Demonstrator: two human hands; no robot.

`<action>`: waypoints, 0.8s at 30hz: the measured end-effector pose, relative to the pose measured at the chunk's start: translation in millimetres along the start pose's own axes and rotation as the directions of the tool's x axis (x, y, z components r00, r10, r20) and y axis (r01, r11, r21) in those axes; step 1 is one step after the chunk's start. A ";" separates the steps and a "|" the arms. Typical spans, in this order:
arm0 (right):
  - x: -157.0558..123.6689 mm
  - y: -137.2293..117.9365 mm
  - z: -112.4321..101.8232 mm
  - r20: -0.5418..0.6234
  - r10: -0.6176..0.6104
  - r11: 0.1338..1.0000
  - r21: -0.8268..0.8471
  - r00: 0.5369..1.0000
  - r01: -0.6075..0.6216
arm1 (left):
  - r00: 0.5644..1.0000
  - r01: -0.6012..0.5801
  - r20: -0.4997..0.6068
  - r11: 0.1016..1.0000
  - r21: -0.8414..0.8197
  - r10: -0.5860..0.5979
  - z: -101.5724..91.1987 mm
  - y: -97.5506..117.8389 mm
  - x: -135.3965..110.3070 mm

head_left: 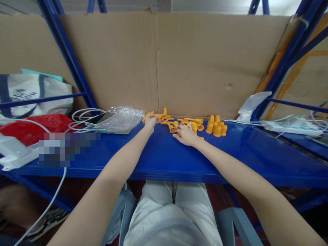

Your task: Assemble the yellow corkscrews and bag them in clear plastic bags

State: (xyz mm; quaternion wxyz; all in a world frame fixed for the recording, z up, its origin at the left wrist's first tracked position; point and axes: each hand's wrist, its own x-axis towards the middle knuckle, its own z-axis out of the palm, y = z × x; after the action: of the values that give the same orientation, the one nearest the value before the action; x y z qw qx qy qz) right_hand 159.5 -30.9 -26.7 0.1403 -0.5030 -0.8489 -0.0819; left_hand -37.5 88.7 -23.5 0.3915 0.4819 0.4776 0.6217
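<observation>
My left hand (150, 123) is closed at the left end of a loose pile of orange plastic pieces (164, 114), its fingers pinched on one orange plastic piece (147, 117); the fingertips are partly hidden. Over the middle of the pile lies my right hand (186, 134), palm down with fingers spread, touching the pieces under it. Several pieces, such as an orange flared piece (200, 127) beside the right hand, end in a round bell-like mouth. Farther right, a tight group of orange stepped, cup-like pieces (216, 127) stands upright on the blue shelf (159, 153).
Tall cardboard (200, 61) walls off the back. To the left lie a clear plastic package (119, 121), white cables (84, 116), a red bag (41, 126) and a power strip (17, 157). Another power strip (294, 126) is at right. Blue posts (69, 54) frame the shelf.
</observation>
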 end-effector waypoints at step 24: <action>19.2 25.4 -0.4 -0.216 0.371 0.479 0.878 0.903 0.014 | 0.346 -0.933 0.656 0.318 0.167 0.671 30.0 29.3 -82.5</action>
State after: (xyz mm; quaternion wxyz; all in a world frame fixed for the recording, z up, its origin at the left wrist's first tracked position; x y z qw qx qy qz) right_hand 173.1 -2.9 -20.2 0.5407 -0.4262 -0.6718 0.2731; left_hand 9.7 10.2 -11.2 -0.0330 0.8772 0.1933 0.4381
